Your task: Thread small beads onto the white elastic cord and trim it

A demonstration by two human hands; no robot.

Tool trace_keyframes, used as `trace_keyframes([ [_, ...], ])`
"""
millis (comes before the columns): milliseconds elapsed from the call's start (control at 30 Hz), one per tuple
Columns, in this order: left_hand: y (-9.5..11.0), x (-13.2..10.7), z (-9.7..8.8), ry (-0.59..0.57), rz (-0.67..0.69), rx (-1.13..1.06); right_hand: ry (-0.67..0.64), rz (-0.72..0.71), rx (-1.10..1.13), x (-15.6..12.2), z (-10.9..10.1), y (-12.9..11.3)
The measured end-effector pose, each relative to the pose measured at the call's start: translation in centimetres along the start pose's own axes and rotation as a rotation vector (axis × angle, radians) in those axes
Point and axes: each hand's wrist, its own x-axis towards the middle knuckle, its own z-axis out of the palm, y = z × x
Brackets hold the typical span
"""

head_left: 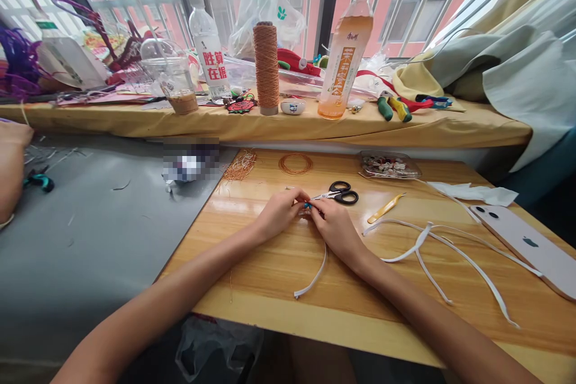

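Note:
My left hand [281, 213] and my right hand [337, 228] meet over the wooden table, their fingertips pinched together on a small blue piece [307, 205]. It is too small and too covered by my fingers to tell its kind. A white flat cord [317, 279] runs down from under my right hand and curves onto the tabletop; whether it joins the blue piece is hidden. Just beyond my fingers lie black-handled scissors [344, 193], their blades partly behind my right hand. To the right are a yellow-handled tool [386, 208] and more white cord [472, 270].
A coil of copper-coloured cord [295, 164], cut cord pieces [240, 166] and a clear tray of small parts [389, 165] lie at the back. A phone [528, 246] is at right. Bottles [346, 54] and a thread spool [266, 69] line the sill. Another person's arm [11, 168] shows at left.

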Motion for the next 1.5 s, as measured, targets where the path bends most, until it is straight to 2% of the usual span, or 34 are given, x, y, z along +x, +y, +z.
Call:
trace_keyframes([
  [367, 0.0, -0.1, 0.0, 0.001, 0.071, -0.023, -0.075, -0.038, 0.077, 0.2, -1.0, 0.2],
  [500, 0.0, -0.1, 0.0, 0.005, 0.042, -0.047, -0.085, -0.083, 0.077, 0.3, -1.1, 0.4],
  [800, 0.3, -0.2, -0.1, 0.021, -0.018, -0.093, -0.045, -0.080, 0.031, 0.4, -0.4, 1.1],
  [967, 0.2, 0.1, -0.2, -0.039, -0.092, -0.299, -0.016, -0.112, -0.001, 0.5, -0.3, 1.2],
  [1200, -0.1, 0.7, -0.5, -0.148, -0.326, -0.718, 0.028, -0.194, -0.063, 0.2, -0.3, 1.4],
  [1500, -0.3, 0.8, -0.8, -0.177, -0.365, -0.846, 0.045, -0.362, -0.180, 0.2, -0.5, 1.8],
])
